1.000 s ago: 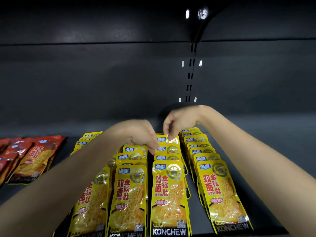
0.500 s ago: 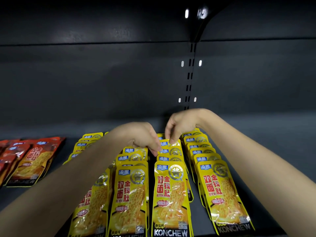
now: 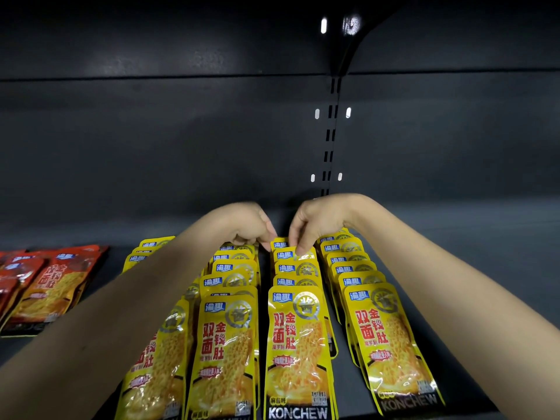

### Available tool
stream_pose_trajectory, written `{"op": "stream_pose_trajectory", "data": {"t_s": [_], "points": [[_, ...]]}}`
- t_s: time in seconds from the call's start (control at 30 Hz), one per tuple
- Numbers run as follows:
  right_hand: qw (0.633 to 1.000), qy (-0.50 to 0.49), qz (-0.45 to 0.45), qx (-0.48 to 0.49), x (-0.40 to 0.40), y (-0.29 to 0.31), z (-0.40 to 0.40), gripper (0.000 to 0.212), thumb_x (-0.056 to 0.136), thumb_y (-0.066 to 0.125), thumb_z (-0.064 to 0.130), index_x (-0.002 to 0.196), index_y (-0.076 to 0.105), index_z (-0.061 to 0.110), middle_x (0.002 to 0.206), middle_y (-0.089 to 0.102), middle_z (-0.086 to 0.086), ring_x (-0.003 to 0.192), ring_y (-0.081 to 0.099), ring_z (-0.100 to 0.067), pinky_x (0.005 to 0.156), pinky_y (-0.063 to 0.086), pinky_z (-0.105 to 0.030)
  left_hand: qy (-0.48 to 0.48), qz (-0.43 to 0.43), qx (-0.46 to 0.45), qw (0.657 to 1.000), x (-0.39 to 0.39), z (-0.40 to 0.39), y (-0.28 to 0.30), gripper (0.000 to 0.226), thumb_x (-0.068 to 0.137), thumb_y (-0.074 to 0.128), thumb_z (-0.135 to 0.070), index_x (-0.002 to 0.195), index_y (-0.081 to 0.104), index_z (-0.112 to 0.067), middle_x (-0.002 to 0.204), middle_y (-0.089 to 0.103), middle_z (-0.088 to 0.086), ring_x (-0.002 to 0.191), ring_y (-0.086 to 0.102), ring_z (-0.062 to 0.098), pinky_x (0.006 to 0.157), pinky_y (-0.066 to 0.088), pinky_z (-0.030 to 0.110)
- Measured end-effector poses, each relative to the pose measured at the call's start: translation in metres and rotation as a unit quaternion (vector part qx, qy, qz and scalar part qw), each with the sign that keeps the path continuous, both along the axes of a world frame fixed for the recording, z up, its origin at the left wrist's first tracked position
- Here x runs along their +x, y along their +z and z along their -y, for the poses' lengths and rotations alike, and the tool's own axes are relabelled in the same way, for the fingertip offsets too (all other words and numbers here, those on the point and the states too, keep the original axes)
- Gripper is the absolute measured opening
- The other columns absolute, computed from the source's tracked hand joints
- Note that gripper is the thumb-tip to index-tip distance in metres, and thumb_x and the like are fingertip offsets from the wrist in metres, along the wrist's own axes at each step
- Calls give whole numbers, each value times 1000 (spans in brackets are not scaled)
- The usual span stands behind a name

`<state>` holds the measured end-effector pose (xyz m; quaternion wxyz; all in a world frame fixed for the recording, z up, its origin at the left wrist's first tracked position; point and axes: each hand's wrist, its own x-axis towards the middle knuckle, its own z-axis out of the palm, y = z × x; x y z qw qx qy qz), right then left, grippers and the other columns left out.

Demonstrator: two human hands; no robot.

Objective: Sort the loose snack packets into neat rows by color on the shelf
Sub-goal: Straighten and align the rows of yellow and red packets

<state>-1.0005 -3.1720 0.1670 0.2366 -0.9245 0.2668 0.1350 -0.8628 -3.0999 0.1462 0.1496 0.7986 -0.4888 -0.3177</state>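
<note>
Yellow foil dominates the lower middle of the frame: yellow snack packets (image 3: 298,353) lie in overlapping rows on the dark shelf (image 3: 454,298), running from the bottom edge up toward the centre. The nearest packets carry "KONCHEW" in white capitals along the bottom, red Chinese characters down the front, a small blue logo patch at the top left corner and a round silver-grey emblem beside it. Four rows can be made out; the leftmost is largely covered by the left forearm, which crosses the lower left of the frame, and the right forearm crosses the lower right, just beside the rightmost row.

At the left edge of the frame, apart from the yellow rows, red-orange packets (image 3: 51,286) lie fanned on the same shelf, with the same blue patch; their other print is too blurred to read.

Further up, near the centre, both hands meet over the far ends of the two middle rows. The left hand (image 3: 245,225) is curled, fingertips down on the top packets of its row; whether it pinches one I cannot tell. The right hand (image 3: 318,222) pinches the top edge of a packet at the far end of its row.

Behind them rises the dark grey back panel (image 3: 151,147), with a slotted upright (image 3: 330,140) at upper right.
</note>
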Motion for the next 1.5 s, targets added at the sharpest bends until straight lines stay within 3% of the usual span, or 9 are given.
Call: {"op": "stream_pose_trajectory", "data": {"t_s": [0.33,0.63,0.77,0.93,1.1,1.23,1.3,1.37,1.5], "points": [[1000,-7,3,3,1,-2,0,25,81,72,17,106,69,14,89,63,7,72,54,0,70,41,-10,-17,16,-5,1000,-2,-2,-1,13,83,67,-4,89,70,-15,87,60,13,50,34,10,32,22,8],[1000,-8,-1,-7,0,-2,-1,26,81,72,19,107,69,14,91,62,8,80,54,-4,75,42,-13,-22,32,-29,999,-3,-5,-1,18,86,65,-6,102,71,-13,72,64,-2,40,40,4,35,26,10],[999,-18,17,-26,-2,0,0,21,79,74,25,99,71,18,88,63,10,85,55,-6,83,45,-21,-17,35,-57,998,-3,-8,-5,19,85,68,-10,102,72,-14,84,68,0,68,56,9,57,39,19],[999,-24,33,-14,-12,5,-1,9,80,74,25,82,67,20,74,61,10,71,55,-5,67,45,-18,17,27,-126,991,3,-18,-4,7,80,74,-23,81,67,-24,96,70,-2,90,63,13,83,49,28],[999,-7,-3,-50,-19,4,-9,14,78,75,27,85,72,16,85,70,3,85,61,-11,87,50,-30,-43,56,-141,987,-7,-46,1,8,78,76,-28,76,70,-23,75,68,-8,66,59,4,61,44,20],[995,-13,-22,-95,-20,0,-15,31,76,75,35,97,75,11,97,72,-2,86,60,-13,81,48,-28,-99,59,-79,990,-19,-57,1,8,80,74,-30,80,73,-22,73,69,-10,59,57,-2,55,42,14],[996,-16,-23,-82,-21,0,-17,33,76,76,35,98,74,11,98,71,-2,85,59,-12,79,46,-26,-112,64,-45,991,-22,-58,1,14,80,73,-32,85,74,-19,76,70,-10,73,64,6,67,46,22],[997,-15,-23,-76,-22,0,-19,31,75,77,34,96,73,11,93,70,0,85,59,-12,76,46,-24,-115,62,-29,991,-25,-59,2,17,80,74,-32,87,74,-17,80,72,-8,86,66,14,76,48,29],[998,-6,-10,-60,-22,-1,-18,13,76,77,30,81,68,21,75,61,12,74,55,-6,66,43,-18,-107,52,-9,993,-28,-61,3,13,81,72,-31,81,71,-18,73,69,-11,72,57,6,65,41,22]]}}
